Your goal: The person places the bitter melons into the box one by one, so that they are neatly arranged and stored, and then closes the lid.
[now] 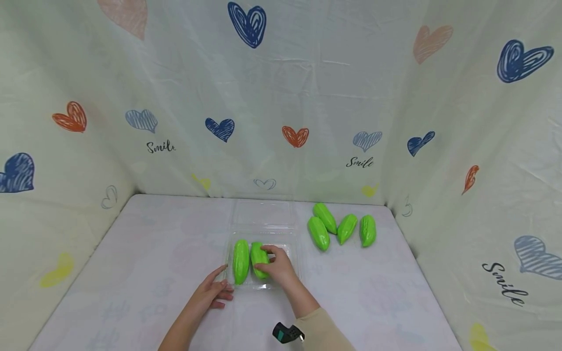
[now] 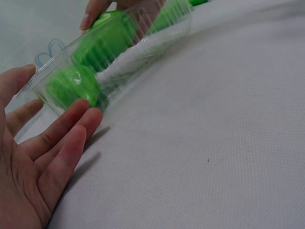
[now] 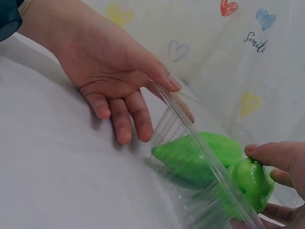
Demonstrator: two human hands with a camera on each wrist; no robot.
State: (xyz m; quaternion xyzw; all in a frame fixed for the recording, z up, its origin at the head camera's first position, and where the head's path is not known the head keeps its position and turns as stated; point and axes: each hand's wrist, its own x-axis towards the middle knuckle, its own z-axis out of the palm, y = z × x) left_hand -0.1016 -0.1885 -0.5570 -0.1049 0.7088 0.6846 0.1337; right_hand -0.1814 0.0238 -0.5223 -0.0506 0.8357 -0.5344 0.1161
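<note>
A clear plastic box (image 1: pixel 263 286) lies with its lid (image 1: pixel 262 214) folded open toward the back. Inside, a plump, ridged green cucumber-like vegetable (image 1: pixel 241 262) lies lengthwise on the left. Beside it, my right hand (image 1: pixel 281 265) grips a second one (image 1: pixel 259 256) between thumb and fingers, low within the box. My left hand (image 1: pixel 212 291) is at the box's left side, its fingers fairly straight and spread. In the left wrist view, fingertips (image 2: pixel 82 106) of that hand come right up to the transparent wall, while its thumb is at the rim.
Several more green vegetables (image 1: pixel 318 233) lie on the white-covered table (image 1: pixel 373 297) to the right of the box, near the back. A pale curtain (image 1: pixel 320 97) printed with hearts encloses the table at the back and sides. A dark wrist device (image 1: pixel 287 333) sits by the right sleeve.
</note>
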